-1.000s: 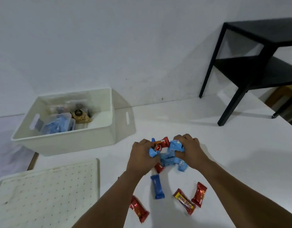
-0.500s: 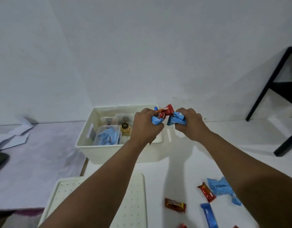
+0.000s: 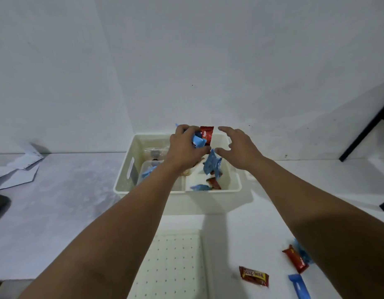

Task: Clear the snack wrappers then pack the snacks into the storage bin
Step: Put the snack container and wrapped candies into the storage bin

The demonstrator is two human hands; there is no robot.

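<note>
Head view: left hand (image 3: 187, 147) grips snacks (image 3: 203, 137) over the bin (image 3: 234, 182), right hand (image 3: 237, 147) spread; several bars (image 3: 253, 276) remain on the worktop (image 3: 240, 238).

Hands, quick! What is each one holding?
Left hand: grips blue and red snacks over the bin.
Right hand: open, holding nothing.

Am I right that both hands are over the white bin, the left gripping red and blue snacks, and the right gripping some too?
Not quite. The head view shows the right hand open, fingers spread, holding nothing. The left hand does grip red and blue snacks over the white bin.
</note>
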